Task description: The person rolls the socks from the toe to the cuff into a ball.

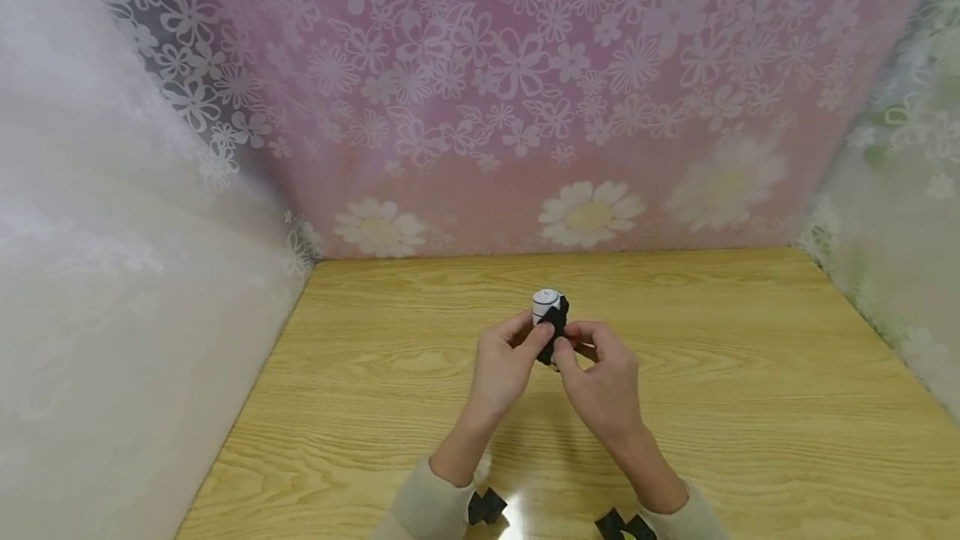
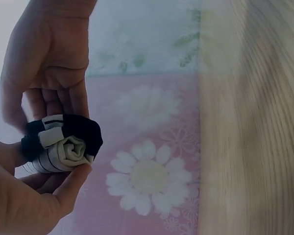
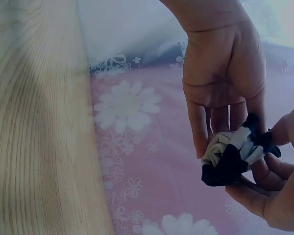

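Note:
A tightly rolled sock (image 1: 546, 298), white with thin dark lines and a black part wrapped round it, is held above the table between both hands. My left hand (image 1: 501, 361) grips the roll from the left, thumb across the black cloth. On the other side my right hand (image 1: 606, 382) pinches the black cloth with thumb and fingers. The coiled end of the sock (image 2: 71, 151) shows as a pale spiral in the left wrist view. In the right wrist view, black and white folds of the sock (image 3: 230, 159) bulge between the hands' fingers.
A wood-grain table (image 1: 360, 407) lies beneath the hands. Behind it hangs a pink flowered cloth (image 1: 480, 223), with pale cloth walls (image 1: 150, 315) at left and right. Black wrist-mount pieces (image 1: 487, 507) show beside the sleeves.

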A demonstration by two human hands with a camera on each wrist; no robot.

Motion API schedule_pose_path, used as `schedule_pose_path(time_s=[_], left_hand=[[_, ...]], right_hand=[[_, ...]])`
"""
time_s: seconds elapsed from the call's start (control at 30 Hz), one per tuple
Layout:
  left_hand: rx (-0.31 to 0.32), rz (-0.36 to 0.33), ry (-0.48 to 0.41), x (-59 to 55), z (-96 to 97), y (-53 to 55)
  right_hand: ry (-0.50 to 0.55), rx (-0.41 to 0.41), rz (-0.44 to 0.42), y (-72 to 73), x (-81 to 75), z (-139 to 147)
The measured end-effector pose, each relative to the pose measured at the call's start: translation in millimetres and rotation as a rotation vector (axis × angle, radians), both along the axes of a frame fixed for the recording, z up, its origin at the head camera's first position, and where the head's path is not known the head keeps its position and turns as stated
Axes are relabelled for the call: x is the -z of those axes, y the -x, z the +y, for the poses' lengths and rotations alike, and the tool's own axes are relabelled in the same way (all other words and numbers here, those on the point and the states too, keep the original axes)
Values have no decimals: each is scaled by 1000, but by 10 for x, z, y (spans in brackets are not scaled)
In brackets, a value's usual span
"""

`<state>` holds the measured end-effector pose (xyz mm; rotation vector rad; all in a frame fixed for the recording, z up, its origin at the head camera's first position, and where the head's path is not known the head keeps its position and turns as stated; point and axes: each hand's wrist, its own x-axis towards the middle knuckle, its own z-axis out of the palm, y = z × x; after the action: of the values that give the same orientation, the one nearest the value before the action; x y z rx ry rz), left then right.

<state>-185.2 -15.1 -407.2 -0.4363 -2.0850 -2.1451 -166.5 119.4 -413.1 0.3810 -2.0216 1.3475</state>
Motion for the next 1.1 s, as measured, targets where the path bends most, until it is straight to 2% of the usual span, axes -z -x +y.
schedule_pose_path(time_s=[0.07,0.17,0.23,0.3,0.5,0.73,0.97,1.1], left_hand=[[-42,65,83,2,14,-13],[-80,112,152,4,35,-28],[-88,111,166,7,47,-32],[-88,80,153,11,57,-32],[-107,-21,72,9,72,-48],[-127,-56,46,-9,98,-61],[-131,-33,61,-180,104,-174],[-141,13,89,-192,111,-194]], right_hand=[[11,7,-58,-4,-15,9],[23,30,-130,-5,-30,24],[22,36,-152,-3,-32,33],[14,33,-151,1,-29,40],[-18,3,-84,25,5,36],[-107,-10,33,41,62,0],[-185,44,137,63,102,-27],[-192,62,153,70,102,-28]])
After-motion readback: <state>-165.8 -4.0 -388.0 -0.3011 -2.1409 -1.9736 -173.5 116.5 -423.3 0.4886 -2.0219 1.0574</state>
